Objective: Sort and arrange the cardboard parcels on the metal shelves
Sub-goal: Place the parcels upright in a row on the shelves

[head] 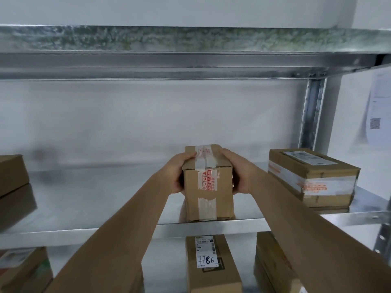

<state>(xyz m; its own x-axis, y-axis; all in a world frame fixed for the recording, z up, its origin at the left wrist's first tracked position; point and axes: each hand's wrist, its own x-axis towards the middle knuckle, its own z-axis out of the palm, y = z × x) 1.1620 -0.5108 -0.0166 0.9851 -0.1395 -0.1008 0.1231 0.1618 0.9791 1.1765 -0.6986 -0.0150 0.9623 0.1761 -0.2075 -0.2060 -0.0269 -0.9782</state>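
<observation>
Both arms reach in: left hand (176, 176) & right hand (237, 175) clasp taped parcel (208, 187) by its sides. Parcel's at near edge of metal shelf (105, 208), another box (313, 178) to its right.

Both hands (208, 173) outstretched, fingers curled.

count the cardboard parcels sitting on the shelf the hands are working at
3. The held parcel stands at the front edge, gripped by the left hand and right hand; a flat parcel sits right; another is cut off at left. More may lie out of frame.

White wall (148, 115) behind — printed sheet (378, 111) hanging at right.
</observation>
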